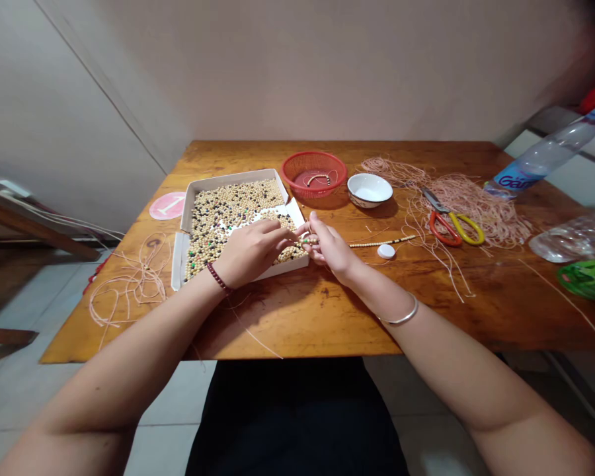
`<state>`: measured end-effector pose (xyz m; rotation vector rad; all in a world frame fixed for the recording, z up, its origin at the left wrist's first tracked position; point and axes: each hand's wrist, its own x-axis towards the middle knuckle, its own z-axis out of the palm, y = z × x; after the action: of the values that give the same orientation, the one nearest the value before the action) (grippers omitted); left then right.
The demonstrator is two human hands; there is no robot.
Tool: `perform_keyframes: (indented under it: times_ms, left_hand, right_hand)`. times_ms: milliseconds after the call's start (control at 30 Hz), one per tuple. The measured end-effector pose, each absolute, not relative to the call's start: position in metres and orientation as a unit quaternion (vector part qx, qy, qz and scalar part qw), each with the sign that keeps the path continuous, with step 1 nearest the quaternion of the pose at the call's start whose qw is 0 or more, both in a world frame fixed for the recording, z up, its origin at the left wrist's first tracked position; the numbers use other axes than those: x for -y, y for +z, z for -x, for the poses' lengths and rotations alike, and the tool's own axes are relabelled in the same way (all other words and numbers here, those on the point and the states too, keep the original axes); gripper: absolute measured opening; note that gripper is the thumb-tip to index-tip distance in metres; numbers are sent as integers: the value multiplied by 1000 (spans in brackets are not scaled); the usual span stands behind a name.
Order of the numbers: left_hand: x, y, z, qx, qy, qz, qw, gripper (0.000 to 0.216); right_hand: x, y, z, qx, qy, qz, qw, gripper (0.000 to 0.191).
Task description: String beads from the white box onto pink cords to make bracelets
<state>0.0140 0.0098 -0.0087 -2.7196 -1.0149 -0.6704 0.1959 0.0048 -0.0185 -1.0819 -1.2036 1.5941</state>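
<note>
My right hand [330, 248] is closed around a string of beads [311, 240] at the front right corner of a white box [178, 258]. Over the box, my left hand [260, 248] has its fingers pinched together close to the right fingertips; what they grip is too small to make out. Loose cream, black and a few green beads [233, 195] fill much of the box. From the right hand's side, a row of cream and dark beads [381, 243] lies along the wooden table [297, 311]. A thin cord [258, 337] trails below my left wrist.
Behind stand a red basket [313, 158] holding a short beaded strand and a white bowl [369, 190]. Scissors [451, 221] rest on tangled pink cord [496, 205]. A white cap [385, 251], plastic bottles [530, 165], a pink number disc [167, 205] and looped cords [139, 274] lie around.
</note>
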Motion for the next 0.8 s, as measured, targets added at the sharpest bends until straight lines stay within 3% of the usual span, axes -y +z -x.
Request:
perform_keyframes:
  times_ms: [267, 533, 800]
  left_hand:
    - [-10, -7, -16, 371, -273, 884, 77, 19]
    - [-10, -4, -16, 400, -383, 832, -28, 16]
    - [-9, -3, -17, 405, -404, 819, -45, 20]
  right_hand:
    - [-9, -31, -197, 600, 510, 415, 456, 28]
    - [-8, -21, -200, 448, 656, 423, 436, 29]
    - [-6, -16, -201, 423, 678, 421, 430, 19]
